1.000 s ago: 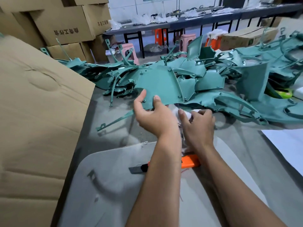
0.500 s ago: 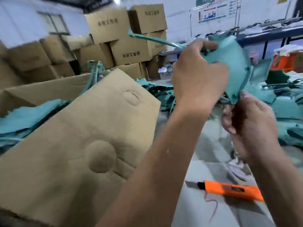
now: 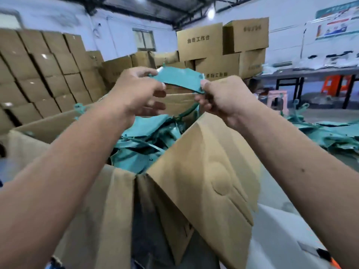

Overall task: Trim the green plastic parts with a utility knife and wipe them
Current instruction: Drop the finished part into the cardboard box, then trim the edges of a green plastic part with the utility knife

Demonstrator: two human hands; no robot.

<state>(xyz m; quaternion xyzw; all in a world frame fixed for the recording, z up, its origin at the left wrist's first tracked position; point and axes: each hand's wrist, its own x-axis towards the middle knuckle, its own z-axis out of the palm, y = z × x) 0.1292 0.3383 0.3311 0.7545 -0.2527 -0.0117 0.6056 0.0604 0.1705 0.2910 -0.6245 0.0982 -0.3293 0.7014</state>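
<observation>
A flat green plastic part (image 3: 179, 78) hangs in the air above an open cardboard box (image 3: 204, 171). My left hand (image 3: 136, 92) pinches its left end and my right hand (image 3: 223, 96) pinches its right end. A thin curved green strip (image 3: 187, 111) dangles below the part. Inside the box lie several more green parts (image 3: 143, 140). The orange utility knife (image 3: 330, 260) is just visible at the bottom right, on a grey mat, mostly hidden by my right forearm.
Stacked cardboard boxes (image 3: 42, 74) fill the left and back. More green parts (image 3: 330, 133) are heaped on the table to the right. A dark bench (image 3: 310, 74) with pink and orange stools stands at the far right. The grey mat (image 3: 281, 239) lies beside the box.
The view has swung left over the open box. The green part, lifted off the table pile, is now held between both hands above the box. The knife has slid to the frame's bottom right.
</observation>
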